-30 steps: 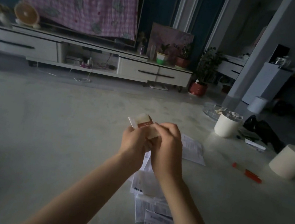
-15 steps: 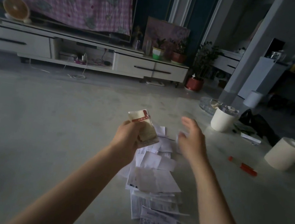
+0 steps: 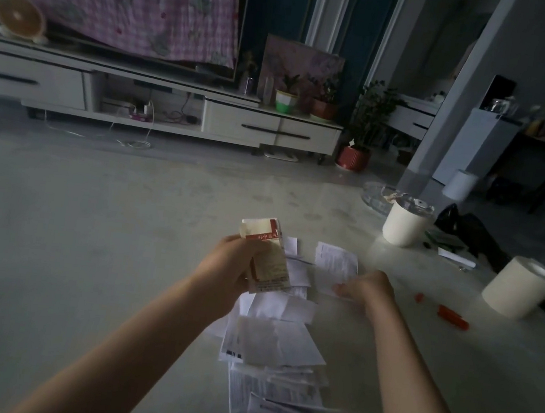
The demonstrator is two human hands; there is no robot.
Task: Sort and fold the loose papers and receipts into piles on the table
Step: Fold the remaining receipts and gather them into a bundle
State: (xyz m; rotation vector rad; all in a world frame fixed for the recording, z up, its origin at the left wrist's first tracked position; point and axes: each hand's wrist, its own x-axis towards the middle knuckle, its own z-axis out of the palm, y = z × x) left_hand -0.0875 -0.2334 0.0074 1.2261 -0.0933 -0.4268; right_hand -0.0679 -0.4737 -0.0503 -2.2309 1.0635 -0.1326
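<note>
Left hand point(image 3: 230, 263) grips folded papers point(image 3: 268, 257) — right hand point(image 3: 369, 287) touches receipt point(image 3: 335, 260) on table point(image 3: 87, 252).

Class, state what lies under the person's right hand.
A printed receipt lies on the table beneath the right hand. Its near edge is covered, so any grip cannot be seen.

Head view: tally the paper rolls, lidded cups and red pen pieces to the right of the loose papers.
Paper rolls: 2
Lidded cup: 1
Red pen pieces: 2
Total: 5
</note>
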